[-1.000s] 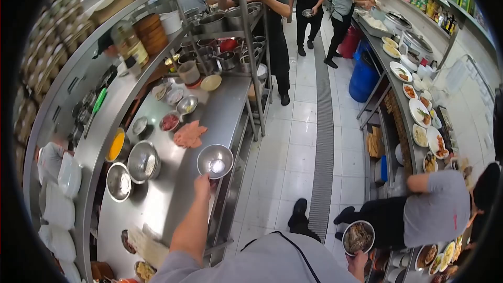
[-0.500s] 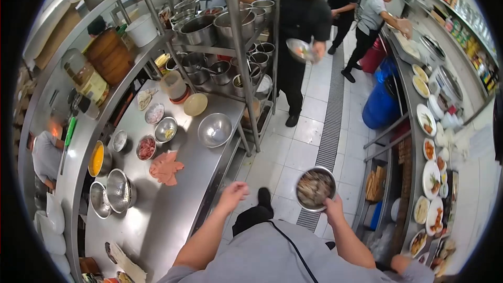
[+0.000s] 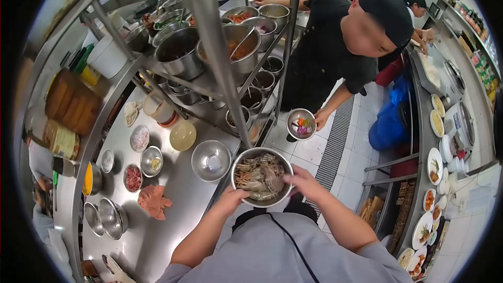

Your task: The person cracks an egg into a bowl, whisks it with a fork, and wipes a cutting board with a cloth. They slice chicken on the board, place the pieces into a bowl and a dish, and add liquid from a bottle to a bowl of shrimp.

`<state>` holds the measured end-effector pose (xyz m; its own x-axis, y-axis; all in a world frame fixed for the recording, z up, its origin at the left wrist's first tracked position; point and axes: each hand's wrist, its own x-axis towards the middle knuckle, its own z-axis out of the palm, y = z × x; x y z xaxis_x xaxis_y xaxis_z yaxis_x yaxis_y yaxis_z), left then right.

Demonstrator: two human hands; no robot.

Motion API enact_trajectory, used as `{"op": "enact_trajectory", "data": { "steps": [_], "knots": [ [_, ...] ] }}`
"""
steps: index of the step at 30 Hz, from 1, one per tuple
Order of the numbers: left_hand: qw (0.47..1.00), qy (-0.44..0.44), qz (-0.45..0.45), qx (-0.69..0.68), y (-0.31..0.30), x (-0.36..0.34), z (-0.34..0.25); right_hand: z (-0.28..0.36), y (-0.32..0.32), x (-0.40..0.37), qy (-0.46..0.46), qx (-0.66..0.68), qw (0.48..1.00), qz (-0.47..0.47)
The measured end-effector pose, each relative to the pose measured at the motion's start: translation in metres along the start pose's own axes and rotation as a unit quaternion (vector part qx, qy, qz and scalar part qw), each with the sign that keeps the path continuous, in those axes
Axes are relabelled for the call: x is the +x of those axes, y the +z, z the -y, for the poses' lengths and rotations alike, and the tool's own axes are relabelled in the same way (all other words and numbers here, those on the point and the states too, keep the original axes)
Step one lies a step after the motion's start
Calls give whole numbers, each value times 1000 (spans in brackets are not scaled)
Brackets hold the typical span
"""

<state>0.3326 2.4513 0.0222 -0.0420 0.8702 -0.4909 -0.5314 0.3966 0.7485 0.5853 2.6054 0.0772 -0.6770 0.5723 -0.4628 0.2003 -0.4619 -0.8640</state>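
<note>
In front of my body is a round metal bowl (image 3: 236,158) with raw shrimp (image 3: 259,178) piled in it. My left hand (image 3: 230,200) grips its lower left rim, the thumb over the edge. On the opposite side my right hand (image 3: 303,182) is closed at the rim, its fingertips reaching just inside near the shrimp. Just beyond, a co-worker in black holds a smaller metal bowl (image 3: 301,124) of chopped colourful vegetables. To my left, an orange cloth (image 3: 154,202) and an empty metal bowl (image 3: 210,161) lie on the steel table (image 3: 181,225).
Several bowls stand on the table, one with diced red meat (image 3: 132,178). A steel rack (image 3: 222,65) with pots rises at its far end. A floor drain grate (image 3: 335,133) runs along the aisle. Plated dishes line the right counter (image 3: 416,215), beyond a blue barrel (image 3: 389,132).
The shrimp bowl has moved left and closer to the middle of my body. My left hand, empty before, now grips it too. The co-worker has come nearer with the vegetable bowl.
</note>
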Motion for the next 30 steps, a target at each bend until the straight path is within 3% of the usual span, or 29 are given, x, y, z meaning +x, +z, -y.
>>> {"op": "enact_trajectory", "data": {
  "steps": [1, 2, 4, 6, 8, 10, 12, 13, 18, 21, 25, 30],
  "knots": [
    [997, 0, -6, -81, 3, 6, -3, 15, -18, 17, -24, -20, 1000, 0],
    [995, 0, -16, -97, 13, 8, -14, 8, -44, 51, -146, -142, 978, -44],
    [994, 0, -61, -92, 9, 21, 3, 55, -64, 104, -216, -212, 949, -88],
    [988, 44, -113, -90, 28, 31, 9, 109, -77, 164, -309, -406, 852, -114],
    [976, 55, -174, -115, 52, 38, 17, 142, -81, 247, -458, -483, 734, -131],
    [958, 73, -240, -141, 81, 41, 12, 176, -77, 325, -493, -558, 664, -69],
    [948, 77, -265, -157, 100, 45, 13, 203, -67, 404, -297, -727, 618, 39],
    [944, 79, -274, -163, 109, 48, 15, 197, -71, 432, -378, -640, 668, 39],
    [919, 72, -345, -176, 147, 58, 14, 205, -54, 495, -425, -651, 622, 92],
    [929, 71, -322, -166, 149, 75, 8, 202, -42, 504, -447, -655, 600, 104],
    [921, 110, -337, -160, 154, 120, -17, 198, -30, 507, -483, -646, 581, 109],
    [868, 184, -405, -221, 155, 190, -69, 198, -40, 500, -509, -626, 579, 118]
  ]
}}
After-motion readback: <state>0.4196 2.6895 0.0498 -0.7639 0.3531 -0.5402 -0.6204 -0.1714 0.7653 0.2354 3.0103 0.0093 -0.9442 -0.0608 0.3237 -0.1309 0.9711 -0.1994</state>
